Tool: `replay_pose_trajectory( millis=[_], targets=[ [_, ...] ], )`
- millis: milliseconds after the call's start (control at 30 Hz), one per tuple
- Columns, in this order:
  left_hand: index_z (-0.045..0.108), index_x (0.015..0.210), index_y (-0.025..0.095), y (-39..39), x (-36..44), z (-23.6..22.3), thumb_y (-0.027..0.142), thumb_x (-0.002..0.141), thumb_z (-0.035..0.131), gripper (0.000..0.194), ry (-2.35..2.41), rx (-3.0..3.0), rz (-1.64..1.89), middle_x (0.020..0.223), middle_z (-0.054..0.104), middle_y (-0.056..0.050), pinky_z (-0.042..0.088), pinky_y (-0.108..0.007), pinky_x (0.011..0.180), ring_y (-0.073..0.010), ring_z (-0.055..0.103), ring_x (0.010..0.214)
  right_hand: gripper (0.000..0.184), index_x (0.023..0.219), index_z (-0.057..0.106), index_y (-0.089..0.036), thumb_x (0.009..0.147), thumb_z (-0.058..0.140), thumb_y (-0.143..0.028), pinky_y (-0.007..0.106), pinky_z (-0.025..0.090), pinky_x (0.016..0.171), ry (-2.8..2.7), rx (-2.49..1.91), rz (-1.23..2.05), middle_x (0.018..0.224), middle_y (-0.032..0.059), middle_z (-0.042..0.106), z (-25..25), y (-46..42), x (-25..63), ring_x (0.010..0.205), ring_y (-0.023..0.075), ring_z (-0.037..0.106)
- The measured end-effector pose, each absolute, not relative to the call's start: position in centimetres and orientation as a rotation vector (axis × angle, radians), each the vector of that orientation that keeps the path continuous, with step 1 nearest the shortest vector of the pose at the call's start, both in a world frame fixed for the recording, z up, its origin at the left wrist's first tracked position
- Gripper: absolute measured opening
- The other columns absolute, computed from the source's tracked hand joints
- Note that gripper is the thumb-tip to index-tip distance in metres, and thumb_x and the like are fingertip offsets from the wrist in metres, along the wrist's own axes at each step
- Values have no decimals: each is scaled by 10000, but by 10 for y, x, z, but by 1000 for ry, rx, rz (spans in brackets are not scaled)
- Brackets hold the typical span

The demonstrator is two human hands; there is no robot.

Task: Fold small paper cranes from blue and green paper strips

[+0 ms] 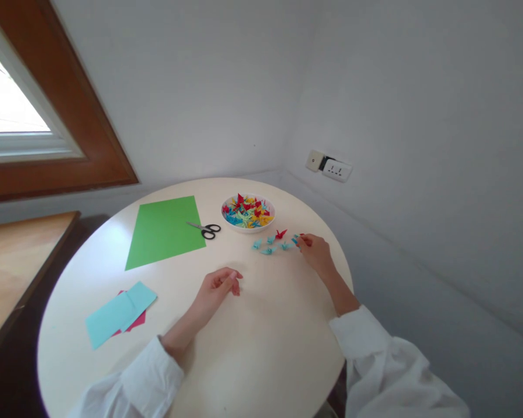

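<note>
right hand (314, 251) pinching blue paper (294, 240), light-blue cranes (269, 251) just left

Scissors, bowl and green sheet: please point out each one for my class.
Scissors (203, 227): head view, where blades meet handles.
Bowl (248, 230): head view, front wall.
Green sheet (163, 235): head view, middle of its surface.

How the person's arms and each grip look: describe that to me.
Loose, creased white sleeves with wide cuffs; no pattern or marking visible. The left grip and right grip are bare hands: no gloves, and no rings, watch or bracelet visible.
</note>
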State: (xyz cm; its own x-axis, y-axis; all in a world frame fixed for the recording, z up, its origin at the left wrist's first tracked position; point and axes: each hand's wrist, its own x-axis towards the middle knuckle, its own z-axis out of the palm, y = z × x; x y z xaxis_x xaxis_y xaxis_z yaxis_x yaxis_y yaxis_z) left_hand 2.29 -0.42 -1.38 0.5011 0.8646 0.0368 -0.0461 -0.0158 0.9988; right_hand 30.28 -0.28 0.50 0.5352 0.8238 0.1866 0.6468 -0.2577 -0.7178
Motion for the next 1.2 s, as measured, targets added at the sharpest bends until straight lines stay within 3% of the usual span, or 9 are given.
replay_pose_trajectory(
  millis=[100,167,233,300,400,467,700,1200],
  targets=[
    [613,873,120,-2,14,-2,589,804,476,494,918,1598,940,764,647,-85,497,-338,727,-189,617,727,269,823,679,-141,794,478,-317,315,465,716,-1246,-1956,203,798,89,712,17,-15,298,752,205,643],
    [583,1060,117,-4,3,8,574,846,406,535,977,1871,943,1064,631,-162,456,-407,893,-248,595,994,313,863,672,-151,831,439,-359,330,472,745,-1380,-1859,134,828,89,709,23,-27,287,785,209,639],
    [415,1318,153,-10,-10,18,556,862,389,609,985,2259,824,1390,410,-175,278,-479,1062,-286,372,1285,365,970,658,-175,874,384,-397,370,454,848,-1699,-1673,93,977,98,693,23,-40,271,925,218,622],
    [222,1430,197,-18,-23,23,570,860,381,699,959,2581,611,1506,195,-142,115,-538,1102,-307,139,1386,452,1203,560,-206,865,420,-472,435,365,984,-2119,-1505,98,1275,122,553,20,-53,253,1192,254,484],
    [59,1458,235,-31,-34,20,598,854,363,767,913,2831,338,1532,54,-121,39,-579,1086,-323,23,1396,630,1384,355,-265,834,448,-557,524,200,1069,-2561,-1384,112,1494,114,252,12,-66,233,1379,305,171],
    [32,1458,238,-38,-39,11,608,854,347,775,912,2872,225,1530,33,-131,44,-582,1081,-329,25,1394,694,1424,260,-264,831,437,-578,540,143,1082,-2703,-1352,128,1516,117,176,7,-70,225,1394,309,89],
    [119,1453,234,-44,-43,-15,626,845,345,758,913,2880,119,1516,142,-137,41,-546,1096,-305,111,1392,634,1413,285,-283,856,401,-562,535,183,1074,-2841,-1341,240,1484,123,272,2,-69,219,1364,303,225],
    [127,1453,237,-46,-40,-9,610,851,342,740,932,2826,86,1515,155,-131,55,-549,1093,-309,142,1386,615,1399,315,-299,844,460,-520,542,181,1072,-2797,-1330,212,1485,116,274,-5,-69,218,1365,309,216]
  ],
)
